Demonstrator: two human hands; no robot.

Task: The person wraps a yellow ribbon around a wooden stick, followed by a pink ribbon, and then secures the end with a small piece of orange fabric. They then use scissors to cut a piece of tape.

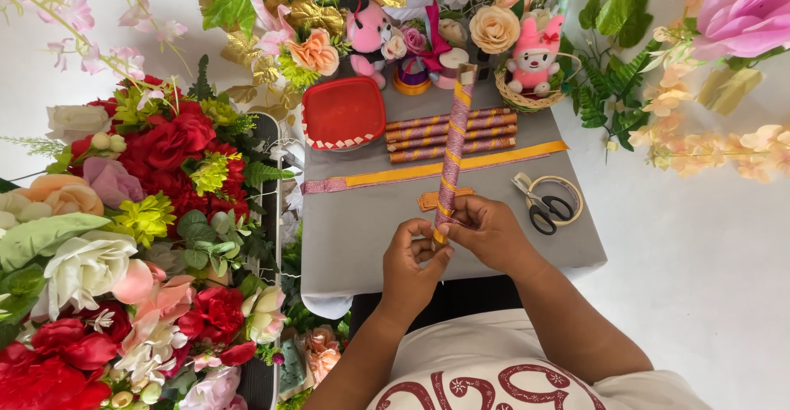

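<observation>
Both hands hold the near end of a long stick (pixel 453 145) wrapped in a spiral of pink glitter and yellow ribbon. It points away from me over a grey board (pixel 362 229). My left hand (pixel 413 266) pinches the stick's lower tip. Just above it, my right hand (pixel 487 230) closes around the stick. Several finished wrapped sticks (pixel 451 137) lie side by side at the board's far part. A long pink and yellow ribbon strip (pixel 428 171) lies across the board, under the stick.
A red square lid (pixel 343 112) lies at the board's far left. Scissors (pixel 543 209) rest on a tape ring (pixel 568 192) at the right. Pink plush toys (pixel 535 56), ribbon spools (pixel 411 81) and artificial flowers (pixel 164 163) crowd the far edge and left side.
</observation>
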